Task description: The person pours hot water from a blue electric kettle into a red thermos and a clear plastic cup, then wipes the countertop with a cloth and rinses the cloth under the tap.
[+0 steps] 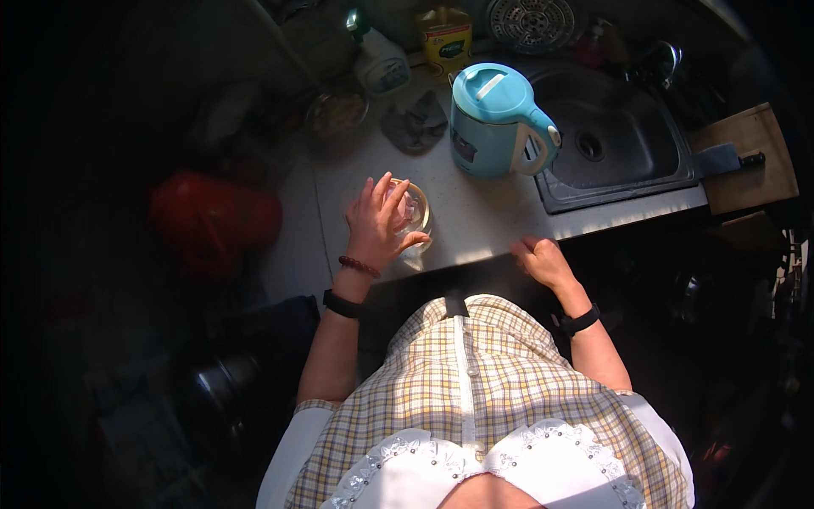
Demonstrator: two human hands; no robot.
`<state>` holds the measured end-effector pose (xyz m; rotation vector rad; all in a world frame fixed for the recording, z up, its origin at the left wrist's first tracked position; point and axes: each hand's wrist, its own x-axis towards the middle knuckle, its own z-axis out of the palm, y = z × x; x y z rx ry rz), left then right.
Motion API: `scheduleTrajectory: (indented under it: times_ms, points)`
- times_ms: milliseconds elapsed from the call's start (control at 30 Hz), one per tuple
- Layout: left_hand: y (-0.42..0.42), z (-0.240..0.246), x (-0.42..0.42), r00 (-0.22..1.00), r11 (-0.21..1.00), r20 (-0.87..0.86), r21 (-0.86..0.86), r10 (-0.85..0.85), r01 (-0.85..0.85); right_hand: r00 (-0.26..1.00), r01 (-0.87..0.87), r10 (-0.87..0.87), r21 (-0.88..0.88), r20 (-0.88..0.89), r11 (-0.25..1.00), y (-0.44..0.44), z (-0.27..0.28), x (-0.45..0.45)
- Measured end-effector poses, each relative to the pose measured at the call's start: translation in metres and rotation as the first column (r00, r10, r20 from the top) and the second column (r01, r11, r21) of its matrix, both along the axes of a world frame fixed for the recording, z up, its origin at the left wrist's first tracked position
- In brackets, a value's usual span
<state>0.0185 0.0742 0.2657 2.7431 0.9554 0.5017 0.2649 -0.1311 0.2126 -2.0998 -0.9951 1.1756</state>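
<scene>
My left hand [379, 219] lies over the left side of a round glass container [420, 213] on the counter, thumb at its near rim and fingers at its far rim. Something pinkish shows inside, partly hidden by the hand. At the counter's front edge is my right hand [537, 257], its fingers curled in and no object visible in it. A light blue electric kettle [486, 143] with its lid down stands beyond the hands, its handle towards the sink. Left of the kettle lies a crumpled grey cloth [416, 124].
A steel sink [610, 146] adjoins the kettle. A cleaver [718, 159] lies on a wooden board [750, 184] at the right. Behind stand a spray bottle [381, 63], a yellow bottle [445, 41] and a perforated metal disc [531, 22]. Left are a bowl [337, 114] and a red object [216, 216].
</scene>
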Motion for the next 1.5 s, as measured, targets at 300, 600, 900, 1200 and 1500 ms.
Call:
scheduleTrajectory:
  times_ms: [300, 600, 900, 1200, 1500]
  points:
    - [0.005, -0.010, 0.003, 0.996, 0.996, -0.043, 0.025, 0.084, -0.083, 0.783, -0.044, -0.411, 0.700, 0.467, 0.712, 0.036, 0.061, 0.066]
    - [0.015, 0.001, 0.004, 1.000, 1.000, -0.012, -0.007, -0.005, 0.005, 0.964, -0.038, -0.075, 0.410, 0.256, 0.911, 0.087, 0.084, 0.098]
    - [0.059, 0.036, -0.052, 0.976, 0.980, -0.109, -0.030, 0.190, -0.194, 0.998, -0.003, -0.019, 0.329, 0.061, 0.944, 0.103, 0.080, 0.109]
    - [0.109, -0.004, -0.115, 0.940, 0.943, -0.128, -0.069, 0.316, -0.326, 0.979, 0.142, -0.073, 0.385, -0.189, 0.912, 0.106, 0.073, 0.102]
    - [0.095, 0.006, -0.106, 0.835, 0.874, -0.310, -0.026, 0.455, -0.485, 0.893, 0.417, -0.292, 0.385, -0.342, 0.823, 0.021, 0.095, 0.095]
